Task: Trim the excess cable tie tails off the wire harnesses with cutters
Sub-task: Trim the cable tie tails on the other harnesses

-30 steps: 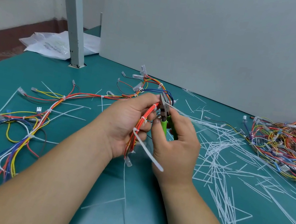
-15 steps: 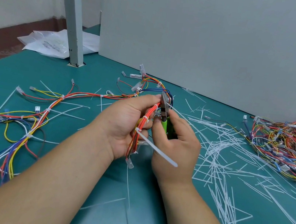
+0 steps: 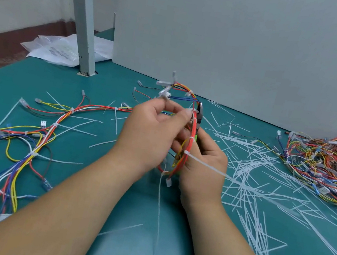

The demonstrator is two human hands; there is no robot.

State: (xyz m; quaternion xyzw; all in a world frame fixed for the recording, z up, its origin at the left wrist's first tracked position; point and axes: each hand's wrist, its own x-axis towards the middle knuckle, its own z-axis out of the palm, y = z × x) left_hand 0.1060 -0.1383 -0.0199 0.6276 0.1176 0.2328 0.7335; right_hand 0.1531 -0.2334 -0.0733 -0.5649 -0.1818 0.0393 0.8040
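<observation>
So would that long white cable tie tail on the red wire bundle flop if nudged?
Probably springy rather than floppy: the white cable tie tail juts straight, unsupported, from the red wire bundle. Likely very light, being so thin.

Only two forearms and two hands of the person are in view. The left forearm (image 3: 66, 206) and the right forearm (image 3: 228, 247) are bare along their whole visible length, broad at the lower edge of the view and narrowing to the wrists. The left hand (image 3: 149, 133) and the right hand (image 3: 205, 168) are bare as well, their fingertips slightly blurred.
</observation>
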